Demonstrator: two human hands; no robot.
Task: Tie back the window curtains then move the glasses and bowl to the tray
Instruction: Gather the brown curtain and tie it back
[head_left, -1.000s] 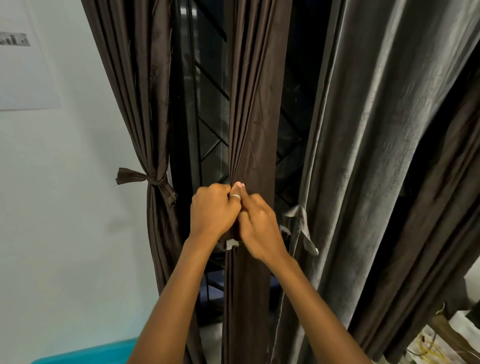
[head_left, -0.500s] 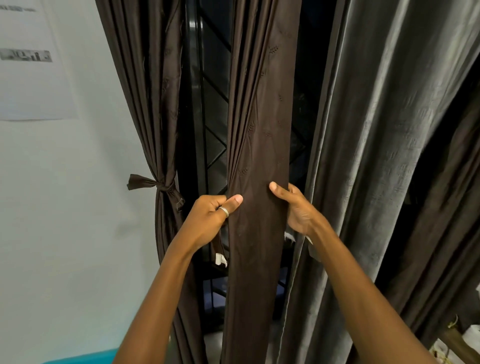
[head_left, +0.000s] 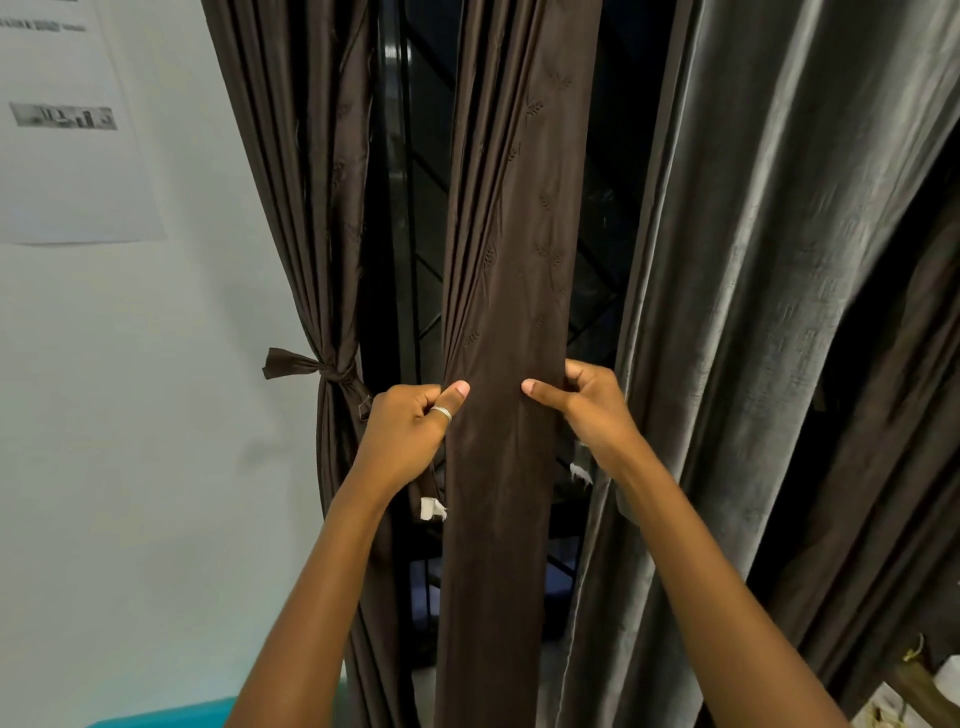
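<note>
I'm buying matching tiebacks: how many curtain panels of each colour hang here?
Brown: 3 (tied left curtain, middle curtain, far-right curtain)
Grey: 1 (grey curtain)
Total: 4

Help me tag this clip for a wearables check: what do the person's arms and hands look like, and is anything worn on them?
The left arm and right arm are bare, with no sleeves, watch or bracelet in view. The left hand wears a plain silver ring on its thumb. The right hand shows no ring. No gloves.
</note>
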